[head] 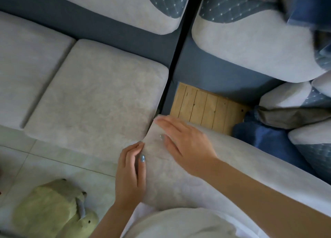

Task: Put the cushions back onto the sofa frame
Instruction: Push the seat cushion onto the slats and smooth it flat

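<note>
The seat cushion [179,189] lies tilted at the front of the open bay, its far corner touching the seated neighbouring cushion [93,98]. The right hand [186,144] lies flat on top, fingers slightly spread, and the left hand [130,173] presses its left edge, fingers together. Wooden slats [206,108] show bare in the sofa frame [215,71], so this bay looks unfilled (two seats leftward seem done), and a blue blanket [265,137] and loose pillows [286,98] crowd its right side.

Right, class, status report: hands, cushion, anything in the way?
Left hand at edge of cushion, right hand flat on top. Cushion partly over slats. Blue blanket heaped on frame alongside.
</note>
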`<state>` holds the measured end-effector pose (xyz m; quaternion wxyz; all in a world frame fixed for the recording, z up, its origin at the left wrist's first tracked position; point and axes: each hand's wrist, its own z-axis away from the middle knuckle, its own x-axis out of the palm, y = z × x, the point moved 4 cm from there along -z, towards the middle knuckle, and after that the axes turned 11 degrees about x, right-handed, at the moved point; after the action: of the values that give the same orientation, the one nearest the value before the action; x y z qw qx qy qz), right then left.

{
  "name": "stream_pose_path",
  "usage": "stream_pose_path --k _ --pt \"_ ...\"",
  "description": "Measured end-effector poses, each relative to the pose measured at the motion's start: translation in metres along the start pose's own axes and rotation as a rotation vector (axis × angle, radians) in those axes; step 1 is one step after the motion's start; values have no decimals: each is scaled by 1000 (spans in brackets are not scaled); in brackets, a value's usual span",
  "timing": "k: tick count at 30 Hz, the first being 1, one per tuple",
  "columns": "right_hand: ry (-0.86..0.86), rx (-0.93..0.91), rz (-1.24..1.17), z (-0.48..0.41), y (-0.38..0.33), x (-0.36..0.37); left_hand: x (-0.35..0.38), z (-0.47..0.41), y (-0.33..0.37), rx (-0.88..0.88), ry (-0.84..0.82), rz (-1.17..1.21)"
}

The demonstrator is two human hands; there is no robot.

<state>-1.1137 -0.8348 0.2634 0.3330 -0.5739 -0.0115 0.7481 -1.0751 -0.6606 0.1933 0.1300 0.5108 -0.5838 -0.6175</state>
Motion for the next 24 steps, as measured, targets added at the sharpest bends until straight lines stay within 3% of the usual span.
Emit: stream_pose_path --k 1,5,7,9,13,15,17,18,21,23,24 --pt "32 43 -13 8 8 -2 0 -2 2 7 -4 -5" --pt "-272 156 -79 13 34 8 4 -6 8 3 -19 -20" --pt "-183 247 -145 6 41 -12 6 -6 8 18 -48 -50" --pt "-58 253 -48 16 48 -18 5 -10 13 56 -68 -91" --pt "-374 260 3 36 57 6 21 -29 54 388 -246 -233" --pt "-253 370 -82 27 72 -17 38 -38 69 486 -352 -274" --pt "62 465 -149 33 88 -43 50 -45 74 484 -411 -361" --pt "120 488 -147 40 93 -45 54 -48 74 464 -421 -409" --pt "-196 467 -53 59 98 -19 64 -50 76 459 -464 -515" --pt "-222 471 -133 56 105 -28 66 -50 79 473 -475 -544" --pt "-145 483 -186 56 112 -40 69 -52 81 472 -467 -551"
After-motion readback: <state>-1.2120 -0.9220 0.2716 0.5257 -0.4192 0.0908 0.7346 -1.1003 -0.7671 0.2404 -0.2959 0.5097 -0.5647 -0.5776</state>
